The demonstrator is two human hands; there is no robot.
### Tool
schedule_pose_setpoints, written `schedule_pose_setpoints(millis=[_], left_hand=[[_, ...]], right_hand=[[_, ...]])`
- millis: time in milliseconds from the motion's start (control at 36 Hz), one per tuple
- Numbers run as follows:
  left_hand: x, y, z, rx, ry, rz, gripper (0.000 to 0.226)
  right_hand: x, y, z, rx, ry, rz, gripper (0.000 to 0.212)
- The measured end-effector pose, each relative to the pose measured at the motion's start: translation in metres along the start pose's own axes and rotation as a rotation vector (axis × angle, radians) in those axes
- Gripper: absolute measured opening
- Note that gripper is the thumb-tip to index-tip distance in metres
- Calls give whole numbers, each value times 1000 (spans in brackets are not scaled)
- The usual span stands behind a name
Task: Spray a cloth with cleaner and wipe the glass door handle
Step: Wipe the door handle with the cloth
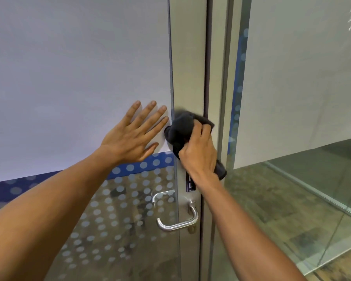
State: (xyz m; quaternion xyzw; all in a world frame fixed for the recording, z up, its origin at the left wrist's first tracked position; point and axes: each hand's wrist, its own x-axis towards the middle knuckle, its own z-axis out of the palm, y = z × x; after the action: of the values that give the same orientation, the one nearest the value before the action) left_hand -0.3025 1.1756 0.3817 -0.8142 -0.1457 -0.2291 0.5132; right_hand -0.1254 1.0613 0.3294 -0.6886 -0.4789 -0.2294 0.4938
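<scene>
My right hand (200,153) grips a dark grey cloth (180,128) and presses it against the metal frame (187,67) of the glass door, well above the handle. My left hand (134,134) lies flat on the white-covered glass pane with its fingers spread, just left of the cloth. The silver lever handle (178,222) sits lower on the frame, below my right wrist, with nothing touching it. A second handle (160,195) shows through the glass on the far side. No spray bottle is in view.
A small dark sign (190,184) is stuck on the frame under my right wrist. The lower glass carries a dotted pattern and a blue band (142,167). To the right stands a fixed glass panel (292,189) partly covered in white sheet.
</scene>
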Motion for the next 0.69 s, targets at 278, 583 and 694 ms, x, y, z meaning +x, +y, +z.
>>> schedule_pose_setpoints(millis=[278, 583, 694], left_hand=[[0, -1, 1, -26, 17, -7, 78], [-2, 1, -11, -33, -51, -16, 76], [-2, 2, -13, -53, -84, -26, 76]], right_hand=[[13, 35, -30, -327, -347, -465, 66], [-41, 58, -43, -586, -828, -466, 52], [-68, 79, -56, -284, -929, -164, 48]])
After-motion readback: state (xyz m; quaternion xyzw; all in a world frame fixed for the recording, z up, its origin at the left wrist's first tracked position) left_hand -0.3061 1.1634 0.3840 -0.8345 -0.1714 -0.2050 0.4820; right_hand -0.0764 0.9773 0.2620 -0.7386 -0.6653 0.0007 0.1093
